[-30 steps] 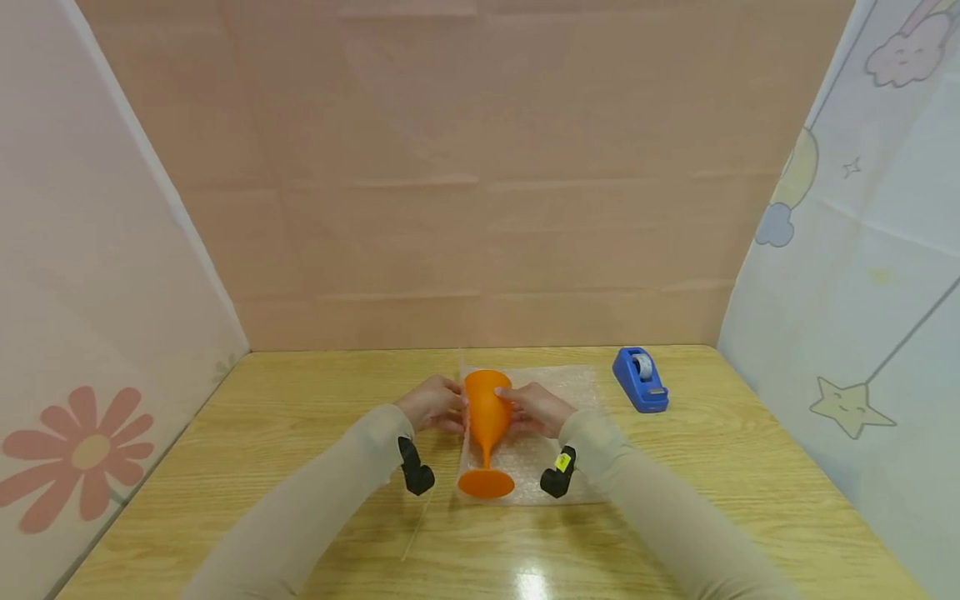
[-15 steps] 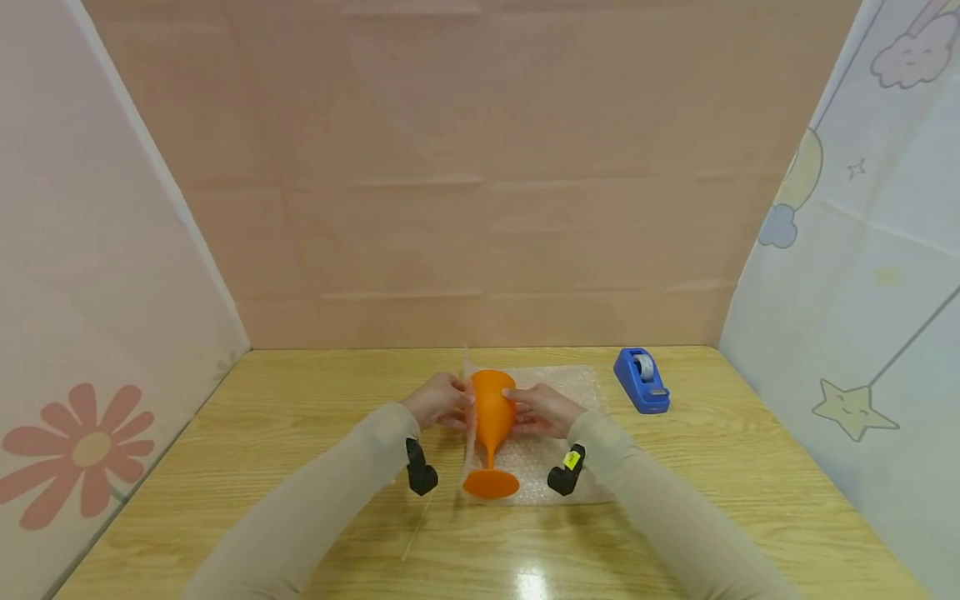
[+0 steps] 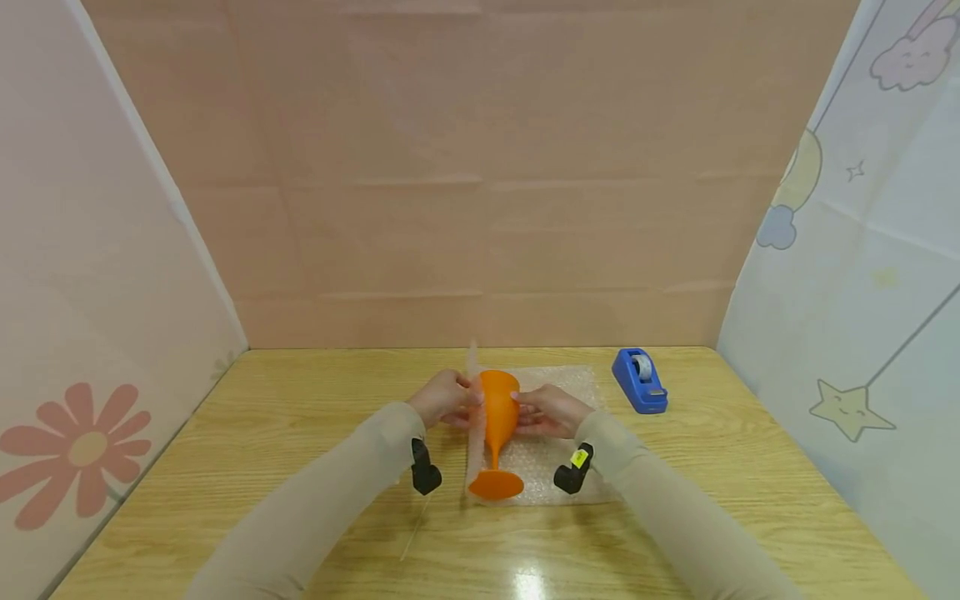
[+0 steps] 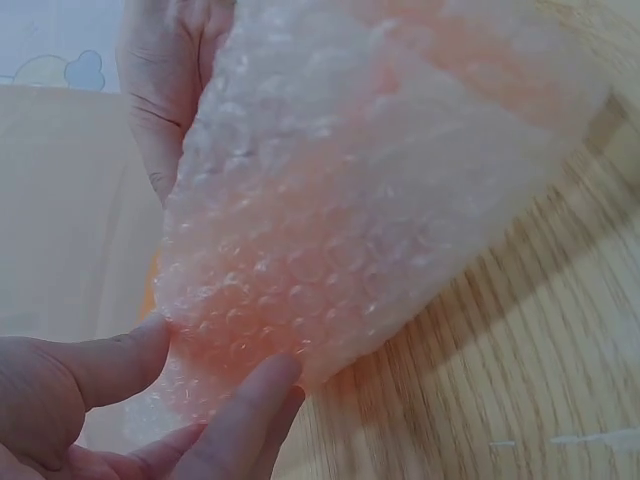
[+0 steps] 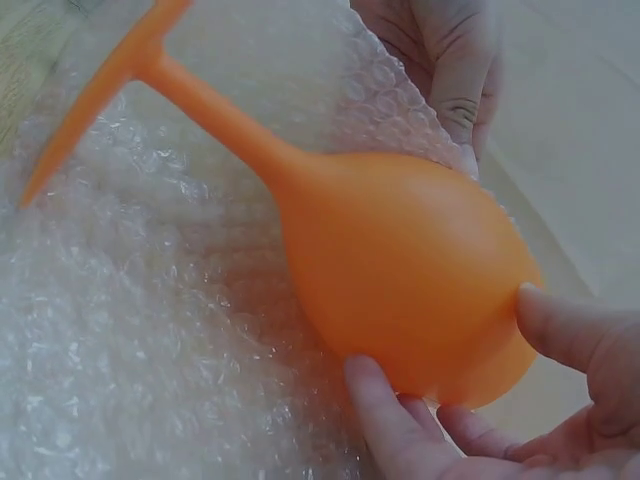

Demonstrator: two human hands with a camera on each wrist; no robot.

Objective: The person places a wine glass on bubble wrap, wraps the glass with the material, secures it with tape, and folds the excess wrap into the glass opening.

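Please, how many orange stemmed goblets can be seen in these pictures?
1. The orange, long-stemmed goblet is over translucent bubble wrap, held in the person's right grip. Both wrist views show this same goblet; in the left one, the wrap hides most of it.

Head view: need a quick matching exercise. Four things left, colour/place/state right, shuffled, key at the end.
Things:
1. goblet
2. bubble wrap
3. tape dispenser
4. right hand

Descriptions:
A. blue, to the right of the bubble wrap
B. thumb and fingers on the goblet's bowl
C. orange, foot toward the bottom of the picture
D. clear, with its left side lifted

Pairs: 1-C, 2-D, 3-A, 4-B
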